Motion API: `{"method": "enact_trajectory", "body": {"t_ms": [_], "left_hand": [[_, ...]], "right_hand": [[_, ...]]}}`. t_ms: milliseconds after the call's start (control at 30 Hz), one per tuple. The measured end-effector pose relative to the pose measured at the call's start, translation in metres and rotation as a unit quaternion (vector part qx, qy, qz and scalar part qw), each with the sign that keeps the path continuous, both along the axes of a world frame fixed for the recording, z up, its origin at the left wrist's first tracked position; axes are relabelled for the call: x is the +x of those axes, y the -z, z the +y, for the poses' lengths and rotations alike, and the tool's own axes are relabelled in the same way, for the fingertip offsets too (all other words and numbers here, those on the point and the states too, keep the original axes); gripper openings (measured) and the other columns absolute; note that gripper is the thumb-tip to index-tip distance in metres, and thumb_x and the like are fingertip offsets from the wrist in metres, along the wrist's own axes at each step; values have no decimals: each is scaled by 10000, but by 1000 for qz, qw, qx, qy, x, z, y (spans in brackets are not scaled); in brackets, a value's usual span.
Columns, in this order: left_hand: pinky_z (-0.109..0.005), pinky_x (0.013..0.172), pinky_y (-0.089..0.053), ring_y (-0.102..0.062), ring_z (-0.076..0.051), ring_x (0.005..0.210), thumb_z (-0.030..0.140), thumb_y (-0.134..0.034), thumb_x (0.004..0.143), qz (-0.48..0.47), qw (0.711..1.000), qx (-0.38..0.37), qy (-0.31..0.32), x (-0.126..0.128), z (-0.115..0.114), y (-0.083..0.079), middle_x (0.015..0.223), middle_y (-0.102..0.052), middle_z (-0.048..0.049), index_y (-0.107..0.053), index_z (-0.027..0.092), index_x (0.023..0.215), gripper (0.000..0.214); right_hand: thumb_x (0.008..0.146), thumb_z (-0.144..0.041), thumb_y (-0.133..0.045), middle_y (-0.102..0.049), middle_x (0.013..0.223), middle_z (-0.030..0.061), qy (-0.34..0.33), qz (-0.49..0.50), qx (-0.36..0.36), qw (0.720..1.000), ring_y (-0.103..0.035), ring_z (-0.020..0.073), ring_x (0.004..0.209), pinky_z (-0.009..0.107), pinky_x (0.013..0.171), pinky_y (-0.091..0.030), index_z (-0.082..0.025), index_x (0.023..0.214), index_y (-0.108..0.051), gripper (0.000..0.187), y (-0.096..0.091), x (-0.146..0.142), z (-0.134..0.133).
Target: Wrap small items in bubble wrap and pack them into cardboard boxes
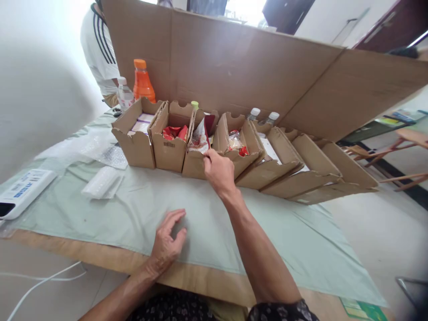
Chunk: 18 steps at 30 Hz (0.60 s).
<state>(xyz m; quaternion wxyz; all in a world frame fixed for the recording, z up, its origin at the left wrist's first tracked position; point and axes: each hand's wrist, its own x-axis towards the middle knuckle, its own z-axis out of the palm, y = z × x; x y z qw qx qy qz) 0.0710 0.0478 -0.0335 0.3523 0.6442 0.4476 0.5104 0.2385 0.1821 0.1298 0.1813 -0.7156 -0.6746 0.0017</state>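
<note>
My right hand reaches to the front of the third cardboard bin from the left. Its fingers are pinched at the lower corner of a white and red printed packet, which leans up inside that bin. The fingertips also lie close to the bin's front edge, and part of the grip is hidden. Lower down, my left hand rests near the table's front edge, fingers apart and holding nothing. In the neighbouring bin on the left lie red packets; the one on the right holds a clear packet with red bits.
Several bins continue rightward in a row before a tall cardboard panel. An orange bottle and a clear bottle stand behind the left end. Bubble wrap and a white device lie left. Another person is behind.
</note>
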Motion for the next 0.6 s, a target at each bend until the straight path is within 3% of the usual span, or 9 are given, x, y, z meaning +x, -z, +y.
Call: {"method": "enact_trajectory", "body": {"t_ms": [133,233,333,400,467,533,600], "left_hand": [[-424,994,-566,-647,-264,1215,231,-610,902,-60,991,-56,-102,-8,4,5,1377,-639,-135,-603,206,1345,444],[-438,1057,-534,-607,-275,1295,268,-635,900,-93,985,-78,-121,-11,5,1,1421,-600,-137,-538,215,1410,521],[-453,1091,-517,-581,-288,1342,279,-661,885,-94,985,-86,-119,-13,4,-6,1468,-570,-138,-515,237,1428,564],[-471,1110,-507,-574,-299,1357,287,-672,876,-86,986,-91,-109,-12,-1,-11,1501,-550,-140,-501,250,1443,594],[-489,1150,-481,-550,-312,1393,302,-675,871,-78,988,-99,-84,-10,-9,-17,1537,-525,-138,-472,258,1471,635],[-506,1214,-420,-494,-326,1454,310,-669,868,-73,990,-112,-49,-6,-19,-21,1579,-489,-135,-430,253,1507,684],[-515,1258,-366,-451,-341,1492,309,-660,864,-68,989,-128,-17,-2,-32,-23,1592,-480,-128,-397,245,1537,725]], "right_hand": [[981,-213,-500,-799,850,57,-48,28,41,998,-742,213,762,266,670,-453,-222,1068,-739,254,13,2,-75],[984,-223,-517,-790,794,30,-113,81,92,986,-716,168,664,248,638,-473,-236,1021,-750,237,17,17,-141],[949,-243,-564,-795,802,21,-143,137,106,974,-709,176,623,281,612,-526,-273,1036,-771,226,17,53,-198],[905,-277,-604,-803,829,32,-106,175,95,974,-741,214,672,319,613,-571,-298,1010,-788,213,19,86,-228],[880,-321,-647,-817,946,65,-24,230,108,967,-778,259,792,366,687,-620,-307,1042,-794,220,25,118,-254],[873,-367,-688,-788,1178,104,43,306,141,940,-780,304,978,437,826,-636,-321,1274,-724,405,35,144,-275],[859,-457,-720,-662,1436,135,47,378,150,912,-709,355,1205,509,939,-610,-347,1513,-532,690,49,158,-291]]}}
